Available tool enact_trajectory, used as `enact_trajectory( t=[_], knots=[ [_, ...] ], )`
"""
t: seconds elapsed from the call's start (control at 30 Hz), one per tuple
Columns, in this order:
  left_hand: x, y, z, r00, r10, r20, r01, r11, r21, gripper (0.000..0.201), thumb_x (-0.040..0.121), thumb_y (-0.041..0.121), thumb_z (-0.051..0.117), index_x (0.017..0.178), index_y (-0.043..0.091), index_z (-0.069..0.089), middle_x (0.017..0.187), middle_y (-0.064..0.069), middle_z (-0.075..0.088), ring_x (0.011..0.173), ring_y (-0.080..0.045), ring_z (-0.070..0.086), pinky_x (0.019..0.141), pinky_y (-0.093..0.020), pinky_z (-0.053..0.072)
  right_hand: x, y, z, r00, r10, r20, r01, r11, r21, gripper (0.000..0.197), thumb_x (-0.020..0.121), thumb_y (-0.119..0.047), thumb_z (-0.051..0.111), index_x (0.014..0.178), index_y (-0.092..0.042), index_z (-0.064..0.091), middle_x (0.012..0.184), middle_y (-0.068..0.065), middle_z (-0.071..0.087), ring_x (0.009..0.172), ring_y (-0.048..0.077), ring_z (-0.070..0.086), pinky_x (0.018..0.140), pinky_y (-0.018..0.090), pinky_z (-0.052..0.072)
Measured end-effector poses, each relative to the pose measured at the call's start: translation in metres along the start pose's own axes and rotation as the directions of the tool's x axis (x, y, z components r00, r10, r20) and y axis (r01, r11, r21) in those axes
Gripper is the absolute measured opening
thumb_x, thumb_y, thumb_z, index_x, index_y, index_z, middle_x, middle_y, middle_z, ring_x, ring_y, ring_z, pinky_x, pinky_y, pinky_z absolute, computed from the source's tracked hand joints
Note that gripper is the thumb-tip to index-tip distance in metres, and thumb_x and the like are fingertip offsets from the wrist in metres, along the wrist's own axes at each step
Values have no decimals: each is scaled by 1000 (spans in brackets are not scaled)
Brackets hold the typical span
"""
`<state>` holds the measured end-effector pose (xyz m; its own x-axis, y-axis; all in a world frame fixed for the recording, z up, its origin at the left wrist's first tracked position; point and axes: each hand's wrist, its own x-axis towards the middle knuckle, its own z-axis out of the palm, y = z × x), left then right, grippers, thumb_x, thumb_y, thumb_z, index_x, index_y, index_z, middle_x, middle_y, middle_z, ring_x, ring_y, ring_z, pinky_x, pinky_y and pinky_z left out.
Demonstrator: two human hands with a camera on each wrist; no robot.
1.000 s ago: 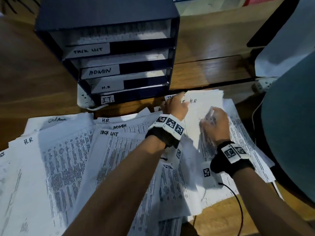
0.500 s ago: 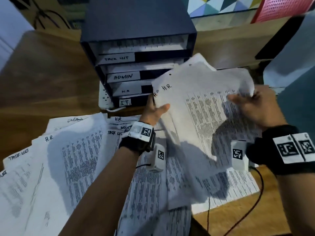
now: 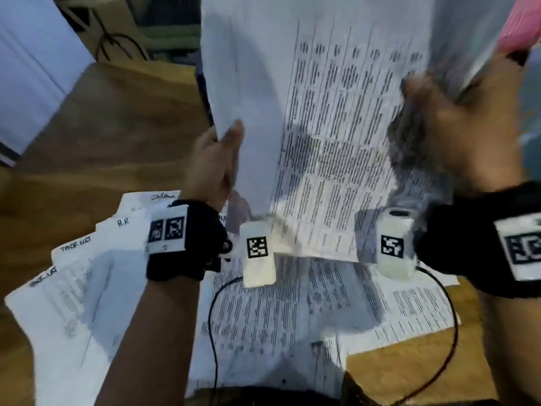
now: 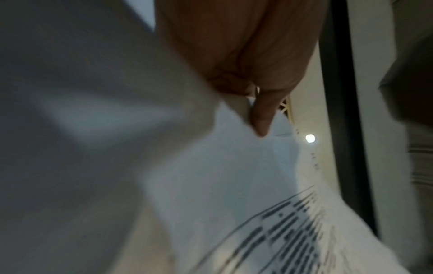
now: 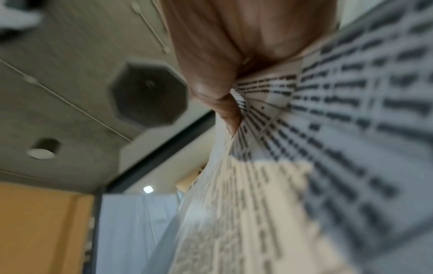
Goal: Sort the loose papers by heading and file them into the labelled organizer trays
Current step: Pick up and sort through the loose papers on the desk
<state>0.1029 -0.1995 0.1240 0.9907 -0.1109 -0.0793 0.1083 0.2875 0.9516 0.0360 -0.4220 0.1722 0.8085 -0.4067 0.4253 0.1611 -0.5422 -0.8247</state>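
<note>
Both hands hold up a stack of printed papers [image 3: 328, 127], upright and close to the head camera. My left hand [image 3: 222, 159] pinches its left edge, thumb on the front; the left wrist view shows that thumb and fingers on the papers [image 4: 234, 176]. My right hand [image 3: 456, 130] grips the right edge, blurred; in the right wrist view its thumb presses the printed papers [image 5: 328, 129]. More loose papers [image 3: 263, 317] lie spread on the wooden desk [image 3: 102, 127], some headed H.R [image 3: 123, 222] and TASK LIST [image 3: 75, 247]. The raised stack hides the organizer trays.
A black cable [image 3: 215, 332] runs from the left wrist across the papers on the desk. A white wall or panel [image 3: 32, 68] stands at the far left, and something pink [image 3: 521, 27] is at the top right.
Both hands lifted the H.R. stack off the desk and raised it upright in front of the camera, where it now covers the organizer. The view tilted up and closer.
</note>
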Motion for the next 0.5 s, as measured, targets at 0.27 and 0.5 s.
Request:
enact_trajectory(
  t=[0.27, 0.5],
  knots=[
    [-50, -108, -98, 841, -346, -415, 533, 658, 531, 33, 93, 23, 52, 62, 11, 51, 63, -6, 53, 63, -18, 55, 60, -24, 42, -105, 120, 85, 773, 543, 327, -443, 831, -336, 21, 87, -13, 62, 84, 8, 64, 79, 19, 65, 69, 21, 55, 56, 23, 43],
    [-67, -123, -111, 816, -22, -577, 509, 500, 701, 49, 84, 8, 57, 131, 5, 40, 135, -20, 42, 124, -36, 41, 97, -43, 39, -138, 148, 90, 672, 710, 210, -677, 704, -212, 12, 85, -6, 63, 75, -2, 59, 72, 7, 62, 62, 16, 51, 48, 22, 37]
  ],
)
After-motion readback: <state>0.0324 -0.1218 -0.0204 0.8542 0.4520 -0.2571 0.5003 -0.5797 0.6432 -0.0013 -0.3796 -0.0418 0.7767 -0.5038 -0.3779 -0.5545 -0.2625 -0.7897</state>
